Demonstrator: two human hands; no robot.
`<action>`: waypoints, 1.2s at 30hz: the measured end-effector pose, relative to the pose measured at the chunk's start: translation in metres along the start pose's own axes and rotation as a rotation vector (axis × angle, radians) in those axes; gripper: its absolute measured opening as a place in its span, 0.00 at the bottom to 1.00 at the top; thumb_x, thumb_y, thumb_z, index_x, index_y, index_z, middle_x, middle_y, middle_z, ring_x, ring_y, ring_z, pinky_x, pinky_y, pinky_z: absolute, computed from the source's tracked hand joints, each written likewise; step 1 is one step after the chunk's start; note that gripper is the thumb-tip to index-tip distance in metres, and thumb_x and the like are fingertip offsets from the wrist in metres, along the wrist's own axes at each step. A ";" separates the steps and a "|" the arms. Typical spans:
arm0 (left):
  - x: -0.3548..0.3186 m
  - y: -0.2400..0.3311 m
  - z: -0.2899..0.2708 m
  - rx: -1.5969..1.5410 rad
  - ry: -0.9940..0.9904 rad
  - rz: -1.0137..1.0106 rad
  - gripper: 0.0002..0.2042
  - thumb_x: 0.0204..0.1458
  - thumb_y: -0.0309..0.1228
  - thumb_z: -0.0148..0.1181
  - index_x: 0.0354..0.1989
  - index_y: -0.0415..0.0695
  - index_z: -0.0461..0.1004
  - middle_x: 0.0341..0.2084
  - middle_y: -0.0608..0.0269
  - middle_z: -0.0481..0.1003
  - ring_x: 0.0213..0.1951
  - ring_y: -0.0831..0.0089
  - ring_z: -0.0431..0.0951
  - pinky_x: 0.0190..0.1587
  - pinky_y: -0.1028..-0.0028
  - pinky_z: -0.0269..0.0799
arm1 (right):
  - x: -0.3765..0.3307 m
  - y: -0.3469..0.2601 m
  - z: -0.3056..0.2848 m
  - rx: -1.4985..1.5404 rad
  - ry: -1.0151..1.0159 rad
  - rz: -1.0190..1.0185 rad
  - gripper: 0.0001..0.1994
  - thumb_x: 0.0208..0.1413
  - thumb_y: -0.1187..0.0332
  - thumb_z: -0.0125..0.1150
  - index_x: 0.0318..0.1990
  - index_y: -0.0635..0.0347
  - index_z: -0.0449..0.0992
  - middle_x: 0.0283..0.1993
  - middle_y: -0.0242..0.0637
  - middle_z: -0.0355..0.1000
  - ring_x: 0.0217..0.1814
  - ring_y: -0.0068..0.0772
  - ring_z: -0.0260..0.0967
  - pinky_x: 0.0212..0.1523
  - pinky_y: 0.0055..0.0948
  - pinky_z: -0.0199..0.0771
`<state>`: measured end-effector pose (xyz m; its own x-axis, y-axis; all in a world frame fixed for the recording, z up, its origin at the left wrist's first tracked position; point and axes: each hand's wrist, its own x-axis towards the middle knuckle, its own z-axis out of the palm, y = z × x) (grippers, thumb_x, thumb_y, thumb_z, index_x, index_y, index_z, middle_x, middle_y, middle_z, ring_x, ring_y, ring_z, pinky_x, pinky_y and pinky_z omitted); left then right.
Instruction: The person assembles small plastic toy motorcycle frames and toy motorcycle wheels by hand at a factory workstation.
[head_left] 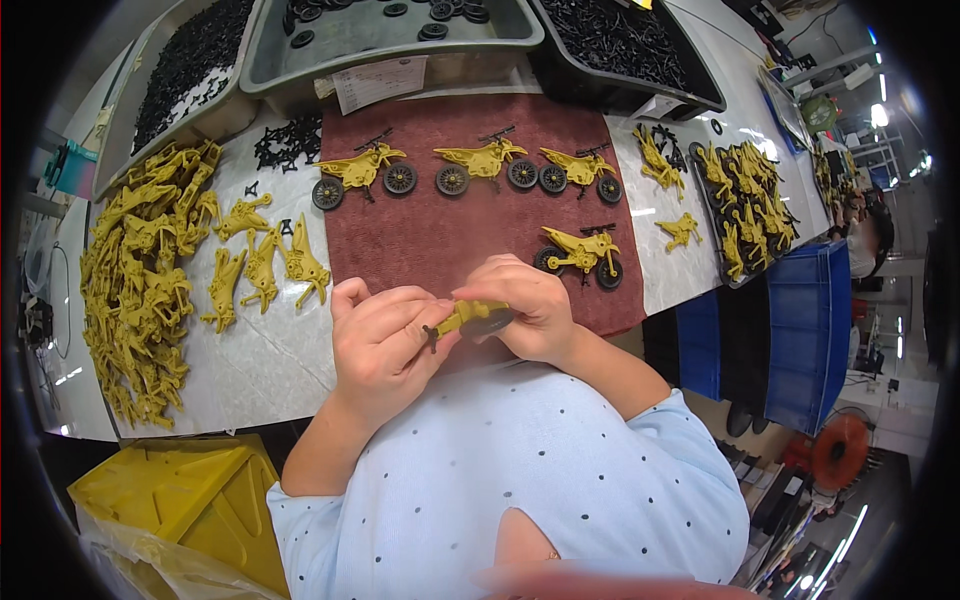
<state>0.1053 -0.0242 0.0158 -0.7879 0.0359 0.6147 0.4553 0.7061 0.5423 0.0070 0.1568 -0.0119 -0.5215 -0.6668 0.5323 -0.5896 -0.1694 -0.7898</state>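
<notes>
Close to my chest, both hands are closed on one yellow toy motorcycle body (466, 314). My left hand (385, 335) pinches its left end, where a small black part pokes out. My right hand (528, 308) grips the other end, beside a dark wheel (492, 324) partly covered by the fingers. Beyond my hands, on a dark red cloth (400, 240), a row of yellow toy motorcycles (484, 160) with black wheels and handlebars stretches across. One more toy motorcycle (583, 252) lies nearer, right of my right hand.
Left is a large heap of yellow motorcycle bodies (140, 280), with several loose bodies (262, 268) beside it. Tubs of black parts line the back, including a grey tub of wheels (390, 62). At right sits a black tray (745, 272) of motorcycles, above blue crates (800, 330).
</notes>
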 end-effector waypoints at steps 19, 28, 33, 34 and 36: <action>0.040 0.000 0.068 0.022 -0.321 0.116 0.24 0.39 0.27 0.68 0.50 0.44 0.74 0.46 0.58 0.74 0.44 0.65 0.75 0.46 0.64 0.66 | -0.045 -0.004 -0.108 -0.528 -0.080 -0.092 0.13 0.44 0.76 0.61 0.39 0.63 0.81 0.45 0.41 0.77 0.51 0.47 0.73 0.50 0.44 0.73; 0.048 0.006 0.121 -0.083 -0.449 0.184 0.21 0.40 0.23 0.66 0.47 0.46 0.77 0.37 0.62 0.73 0.41 0.65 0.74 0.41 0.67 0.67 | -0.078 0.007 -0.160 -0.506 -0.057 0.109 0.21 0.40 0.90 0.48 0.40 0.61 0.80 0.53 0.43 0.74 0.60 0.48 0.68 0.61 0.44 0.66; 0.061 0.008 0.114 -0.114 -0.521 0.210 0.15 0.40 0.22 0.65 0.41 0.45 0.79 0.36 0.62 0.73 0.39 0.65 0.74 0.40 0.67 0.67 | -0.093 0.016 -0.207 -0.848 0.282 0.485 0.21 0.43 0.89 0.46 0.42 0.62 0.79 0.52 0.45 0.73 0.56 0.49 0.69 0.58 0.37 0.67; 0.067 0.009 0.113 -0.101 -0.470 0.203 0.14 0.40 0.22 0.65 0.39 0.45 0.79 0.36 0.62 0.74 0.38 0.64 0.74 0.39 0.67 0.68 | -0.097 0.019 -0.219 -0.905 0.384 0.604 0.20 0.46 0.89 0.46 0.43 0.62 0.79 0.52 0.46 0.72 0.55 0.49 0.69 0.58 0.35 0.67; 0.077 0.008 0.111 -0.056 -0.381 0.189 0.12 0.41 0.22 0.66 0.37 0.43 0.79 0.34 0.61 0.75 0.34 0.62 0.75 0.36 0.65 0.69 | -0.111 0.028 -0.239 -0.950 0.361 0.683 0.20 0.48 0.87 0.47 0.45 0.61 0.78 0.55 0.46 0.71 0.56 0.50 0.68 0.58 0.36 0.66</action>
<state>0.0019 0.0626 0.0042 -0.7806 0.4273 0.4562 0.6199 0.6226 0.4775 -0.0991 0.3998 -0.0203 -0.9519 -0.1462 0.2694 -0.2651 0.8340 -0.4839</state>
